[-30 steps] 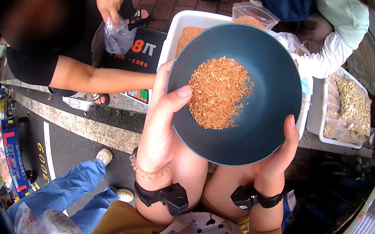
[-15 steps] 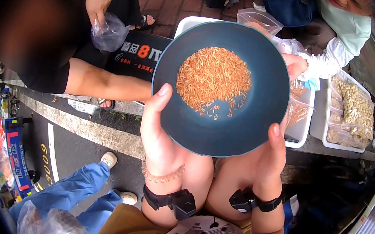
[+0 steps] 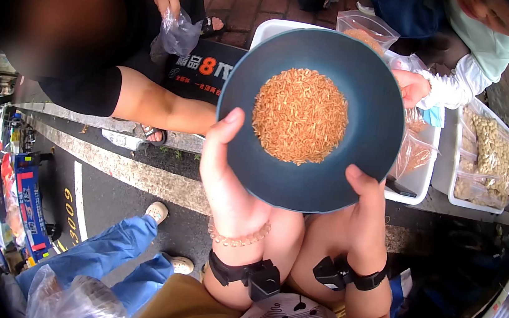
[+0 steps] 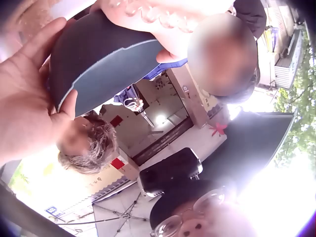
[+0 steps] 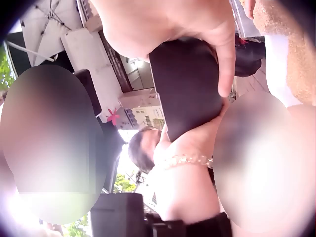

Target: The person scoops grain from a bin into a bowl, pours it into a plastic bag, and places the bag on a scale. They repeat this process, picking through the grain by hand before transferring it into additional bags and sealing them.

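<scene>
A dark bowl (image 3: 373, 78) is held roughly level between both hands, above the knees. The left hand (image 3: 224, 177) is clasped on its left rim, thumb hooked inside. The right hand (image 3: 364, 212) is clasped on the near-right rim. Grain (image 3: 300, 115) is heaped at the centre.

The left hand (image 3: 227, 181) was curled round the bowl's (image 3: 368, 109) near left edge, thumb laid over the rim; the right hand (image 3: 366, 212) was clasped likewise at its near right edge, forearms raised below.
</scene>
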`<action>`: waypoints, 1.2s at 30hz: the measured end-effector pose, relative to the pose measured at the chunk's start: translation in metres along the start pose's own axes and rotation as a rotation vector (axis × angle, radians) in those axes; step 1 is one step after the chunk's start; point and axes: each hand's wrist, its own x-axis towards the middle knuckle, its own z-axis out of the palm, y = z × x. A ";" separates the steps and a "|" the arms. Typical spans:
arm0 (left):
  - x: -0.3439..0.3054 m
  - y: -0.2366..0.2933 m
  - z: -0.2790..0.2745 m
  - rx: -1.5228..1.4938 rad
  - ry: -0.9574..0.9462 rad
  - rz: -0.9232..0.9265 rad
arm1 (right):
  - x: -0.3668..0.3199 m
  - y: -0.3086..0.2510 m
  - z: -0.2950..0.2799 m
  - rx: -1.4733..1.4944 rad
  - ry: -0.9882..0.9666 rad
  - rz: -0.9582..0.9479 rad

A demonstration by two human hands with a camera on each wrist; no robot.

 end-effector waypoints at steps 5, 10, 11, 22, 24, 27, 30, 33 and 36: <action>-0.001 -0.003 0.000 0.039 0.014 0.037 | -0.008 -0.018 0.003 0.184 0.097 0.167; -0.004 -0.006 -0.003 -0.011 0.020 0.034 | -0.016 -0.009 0.000 0.237 -0.001 0.074; -0.004 -0.006 -0.003 -0.015 0.024 0.035 | -0.013 -0.008 -0.008 0.176 0.027 0.078; -0.003 -0.012 0.007 -0.018 -0.123 0.028 | 0.002 -0.033 -0.013 -0.900 0.210 -0.822; -0.002 -0.014 0.014 0.018 -0.062 0.050 | -0.005 -0.055 -0.005 -1.081 0.008 -0.896; 0.001 -0.020 0.013 0.101 -0.005 0.036 | 0.002 -0.059 0.019 -1.065 -0.350 -0.584; -0.002 -0.022 0.019 0.203 0.060 0.064 | 0.019 -0.055 0.023 -0.736 -0.434 -0.269; 0.000 -0.020 0.013 0.142 -0.001 0.034 | 0.030 -0.050 0.021 -0.436 -0.442 -0.035; 0.001 -0.020 0.013 0.114 -0.005 0.039 | 0.030 -0.052 0.021 -0.575 -0.270 -0.172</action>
